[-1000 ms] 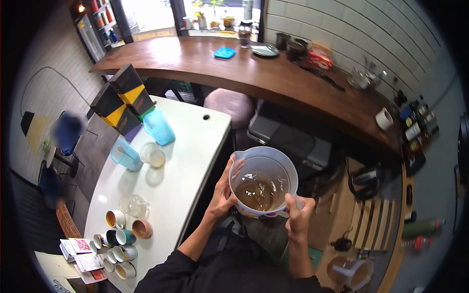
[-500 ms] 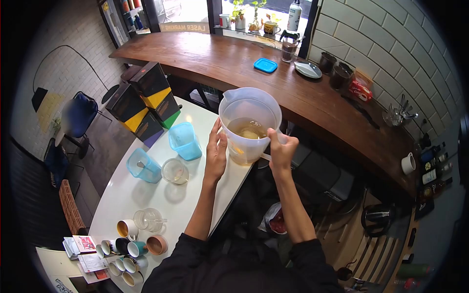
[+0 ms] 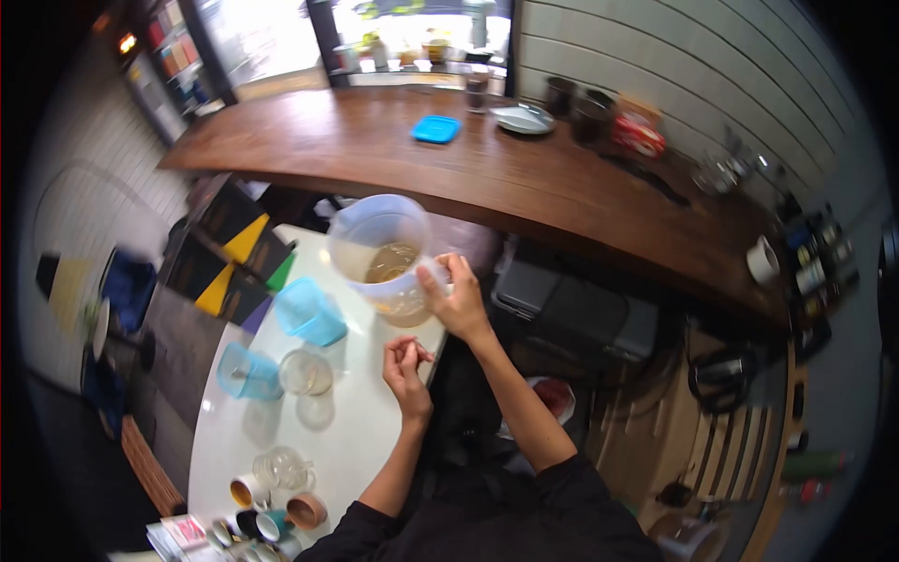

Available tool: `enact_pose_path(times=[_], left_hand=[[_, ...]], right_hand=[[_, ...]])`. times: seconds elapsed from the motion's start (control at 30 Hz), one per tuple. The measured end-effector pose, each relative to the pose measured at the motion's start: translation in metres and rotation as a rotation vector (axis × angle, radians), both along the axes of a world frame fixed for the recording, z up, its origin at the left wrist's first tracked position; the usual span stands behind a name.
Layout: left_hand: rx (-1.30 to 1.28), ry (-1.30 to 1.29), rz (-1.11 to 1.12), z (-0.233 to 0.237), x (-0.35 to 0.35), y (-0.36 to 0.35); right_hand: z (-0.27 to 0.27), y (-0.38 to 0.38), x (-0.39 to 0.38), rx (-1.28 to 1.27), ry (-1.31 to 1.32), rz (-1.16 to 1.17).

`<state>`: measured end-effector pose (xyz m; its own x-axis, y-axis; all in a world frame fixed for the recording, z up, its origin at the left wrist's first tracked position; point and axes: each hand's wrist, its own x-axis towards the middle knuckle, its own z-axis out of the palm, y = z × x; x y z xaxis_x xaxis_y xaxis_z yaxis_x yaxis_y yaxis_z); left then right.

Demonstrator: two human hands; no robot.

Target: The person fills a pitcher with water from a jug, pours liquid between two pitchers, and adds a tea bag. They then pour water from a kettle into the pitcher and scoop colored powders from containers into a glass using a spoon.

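Observation:
My right hand (image 3: 456, 298) is wrapped round the handle of a large translucent plastic jug (image 3: 351, 251) with a pouring lip. Pale brownish liquid (image 3: 391, 262) lies in the jug, which is over the far end of the white table. Just below it my left hand (image 3: 407, 377) is apart from the jug, fingers curled in against the thumb, with no object showing in them. Left of the jug are two light-blue plastic containers, one (image 3: 311, 314) nearer and one (image 3: 248, 373) with a spoon-like thing inside. A round clear glass vessel (image 3: 306, 373) stands beside them.
Several cups (image 3: 306, 511) and a glass server (image 3: 283, 468) crowd the near end of the white table (image 3: 351, 450). Dark boxes (image 3: 229, 248) stand at its far left. A wooden counter (image 3: 328, 131) runs behind, bearing a blue lid (image 3: 436, 129) and plates (image 3: 524, 118).
My left hand has let go of the jug's side, dropped lower and curled its fingers. My right hand still grips the handle. The view has swung to the right and is blurred.

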<state>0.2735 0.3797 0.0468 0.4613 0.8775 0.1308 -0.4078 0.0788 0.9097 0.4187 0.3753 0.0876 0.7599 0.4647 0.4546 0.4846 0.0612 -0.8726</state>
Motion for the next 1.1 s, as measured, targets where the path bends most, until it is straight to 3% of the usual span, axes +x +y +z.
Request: enact_pose_path(times=[0.13, 0.23, 0.33, 0.47, 0.5, 0.57, 0.6, 0.7, 0.8, 0.93, 1.0, 1.1], left_hand=[[-0.012, 0.088, -0.49, -0.019, 0.029, -0.072], [-0.04, 0.174, -0.941, -0.032, 0.05, -0.133], [0.01, 0.244, -1.341, -0.048, 0.068, -0.197], [0.13, 0.328, -1.705, -0.042, 0.072, -0.276], [0.157, 0.381, -1.762, -0.028, 0.069, -0.297], [0.205, 0.305, -1.839, -0.043, 0.065, -0.343], [0.241, 0.221, -1.867, -0.051, 0.061, -0.365], [0.251, 0.23, -1.959, -0.063, 0.037, -0.432], [0.358, 0.267, -2.07, -0.064, 0.009, -0.493], [0.421, 0.152, -1.945, -0.06, -0.03, -0.565], [0.425, 0.118, -1.993, -0.083, -0.033, -0.588], [0.442, 0.146, -1.928, -0.073, -0.044, -0.608]], right_hand=[[-0.036, -0.106, 0.002, 0.088, 0.166, -0.158], [-0.107, -0.236, -0.016, -0.093, 0.358, -0.289], [-0.144, -0.375, -0.081, -0.277, 0.464, -0.539], [-0.131, -0.505, -0.199, -0.264, 0.563, -0.881], [-0.127, -0.529, -0.228, -0.219, 0.642, -0.931], [-0.12, -0.571, -0.285, -0.162, 0.766, -1.002], [-0.122, -0.589, -0.312, -0.168, 0.723, -1.034], [-0.106, -0.63, -0.378, -0.095, 0.88, -1.147], [-0.122, -0.673, -0.437, -0.05, 0.861, -1.32], [-0.155, -0.715, -0.491, -0.312, 0.821, -1.684], [-0.177, -0.726, -0.509, -0.314, 0.856, -1.749], [-0.21, -0.735, -0.513, -0.392, 0.822, -1.826]])
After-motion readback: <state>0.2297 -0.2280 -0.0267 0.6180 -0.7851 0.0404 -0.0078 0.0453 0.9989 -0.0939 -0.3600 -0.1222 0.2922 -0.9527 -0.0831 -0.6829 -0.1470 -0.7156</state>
